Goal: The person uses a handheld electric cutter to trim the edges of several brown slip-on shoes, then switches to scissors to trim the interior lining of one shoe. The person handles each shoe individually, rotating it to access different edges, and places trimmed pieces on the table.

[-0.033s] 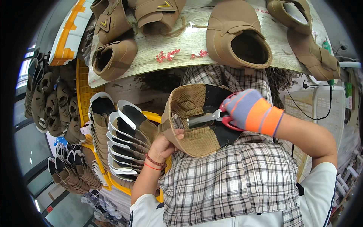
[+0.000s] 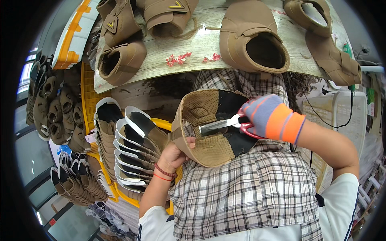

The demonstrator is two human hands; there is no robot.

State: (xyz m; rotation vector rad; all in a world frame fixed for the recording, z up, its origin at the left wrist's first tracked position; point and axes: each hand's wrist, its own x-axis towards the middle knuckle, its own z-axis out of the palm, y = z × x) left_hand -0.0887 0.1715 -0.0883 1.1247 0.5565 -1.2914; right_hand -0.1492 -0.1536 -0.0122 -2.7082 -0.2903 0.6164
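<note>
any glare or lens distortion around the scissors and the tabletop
Head view: the scissors shine brightly along the metal; the tabletop carries a small bright spot that looks like glare, and its front edge bows; black vignetting swallows the picture's corners.

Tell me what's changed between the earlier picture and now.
The gloved right hand has shifted slightly to the right, together with the handle end of the scissors it holds. Nothing was visibly taken hold of or let go. The left hand still grips the brown shoe upper.
</note>
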